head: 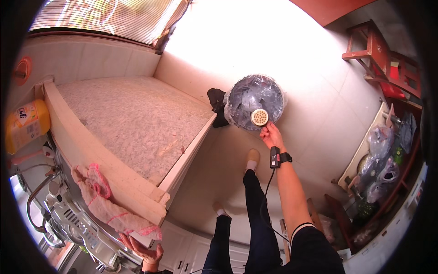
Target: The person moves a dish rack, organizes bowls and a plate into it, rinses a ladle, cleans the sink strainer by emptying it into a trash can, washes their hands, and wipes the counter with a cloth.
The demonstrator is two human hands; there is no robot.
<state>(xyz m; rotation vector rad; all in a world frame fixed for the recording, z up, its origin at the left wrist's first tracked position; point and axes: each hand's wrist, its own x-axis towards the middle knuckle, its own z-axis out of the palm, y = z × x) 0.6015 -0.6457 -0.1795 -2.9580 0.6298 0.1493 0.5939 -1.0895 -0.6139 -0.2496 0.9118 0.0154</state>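
My right hand [271, 134] is stretched out over a round bin [234, 102] lined with a clear plastic bag. Its fingers pinch the edge of a round sink strainer [259, 117] with a perforated face, which is above the bin's near side. My left hand [145, 251] is at the sink's edge, fingers spread and holding nothing, just below the end of a pink and white cloth [116, 215]. That cloth drapes along the raised counter edge.
A stone-topped counter [137, 116] is on the left, with a faucet [34, 205] and a yellow bottle [29, 125] near the sink. Black bags or cloth [219, 102] lie beside the bin. Red wooden chairs [373, 51] and a rack with bagged produce [379, 164] stand right.
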